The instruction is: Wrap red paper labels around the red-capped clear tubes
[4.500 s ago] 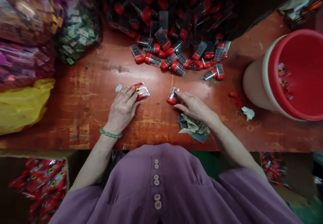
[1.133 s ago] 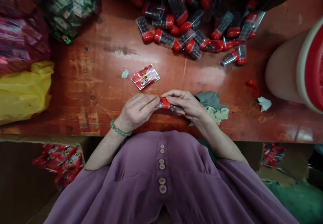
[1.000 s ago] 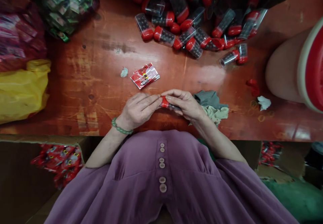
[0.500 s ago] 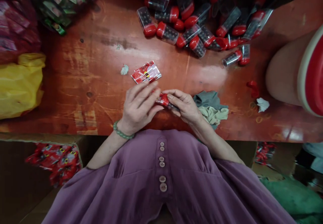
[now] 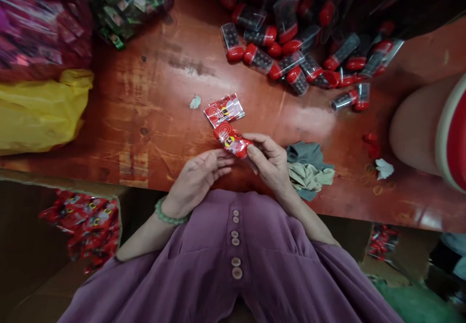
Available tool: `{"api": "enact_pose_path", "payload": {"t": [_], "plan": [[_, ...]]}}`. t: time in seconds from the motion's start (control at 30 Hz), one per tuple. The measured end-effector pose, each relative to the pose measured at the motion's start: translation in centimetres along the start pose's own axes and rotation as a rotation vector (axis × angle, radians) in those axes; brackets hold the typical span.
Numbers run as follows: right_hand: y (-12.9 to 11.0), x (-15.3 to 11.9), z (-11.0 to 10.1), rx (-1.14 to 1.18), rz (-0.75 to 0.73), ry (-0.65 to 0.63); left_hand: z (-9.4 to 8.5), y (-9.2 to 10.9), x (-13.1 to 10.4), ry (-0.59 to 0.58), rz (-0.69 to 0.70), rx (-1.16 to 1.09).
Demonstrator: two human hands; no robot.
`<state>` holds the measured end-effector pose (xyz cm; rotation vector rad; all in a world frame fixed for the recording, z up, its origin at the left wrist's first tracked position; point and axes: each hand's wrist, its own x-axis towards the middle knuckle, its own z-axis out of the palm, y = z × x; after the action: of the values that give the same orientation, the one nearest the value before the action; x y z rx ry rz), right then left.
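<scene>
My right hand [image 5: 271,162] grips a small clear tube with a red end between thumb and fingers. Over the tube's red end sits a red printed plastic wrapper [image 5: 230,139] with a yellow spot, its far end pointing up and left. My left hand [image 5: 194,179], with a green bead bracelet at the wrist, is open, palm turned toward the wrapper. Its fingertips lie close under the wrapper's lower edge; whether they touch it I cannot tell. Just beyond, a few flat red and pink wrappers [image 5: 225,110] lie overlapped on the table.
Red-capped clear tubes with dark beads [image 5: 258,58] are heaped at the back. A large pale bucket [image 5: 415,128] stands right, near crumpled grey-green cloths [image 5: 307,167] and rubber bands [image 5: 377,190]. Yellow bag [image 5: 40,111] and packet bags sit left. Below the edge, a carton holds red packets [image 5: 89,221].
My left hand has drawn back from the tube and turned palm up, with its fingers apart. The wrapper now shows over the tube in my right hand. The view has shifted left.
</scene>
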<state>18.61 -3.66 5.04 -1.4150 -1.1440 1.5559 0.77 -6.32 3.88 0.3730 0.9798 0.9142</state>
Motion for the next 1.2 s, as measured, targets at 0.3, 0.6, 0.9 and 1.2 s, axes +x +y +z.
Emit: {"api": "enact_pose_path", "payload": {"t": [0.3, 0.6, 0.9, 1.2], "plan": [[0.8, 0.3, 0.4, -0.309, -0.212, -0.075, 2.2, -0.3, 1.9, 0.086, -0.053, -0.23], [1.6, 0.2, 1.8, -0.399, -0.25, 0.098, 2.8, -1.1, 2.8, 0.176, -0.047, -0.292], [1.2, 1.1, 1.4, -0.419, -0.161, -0.08, 2.2, -0.9, 3.2, 0.112, -0.023, -0.229], [2.2, 1.3, 1.9, -0.339, -0.121, -0.062, 1.8, -1.3, 4.1, 0.118, 0.01, -0.241]]}}
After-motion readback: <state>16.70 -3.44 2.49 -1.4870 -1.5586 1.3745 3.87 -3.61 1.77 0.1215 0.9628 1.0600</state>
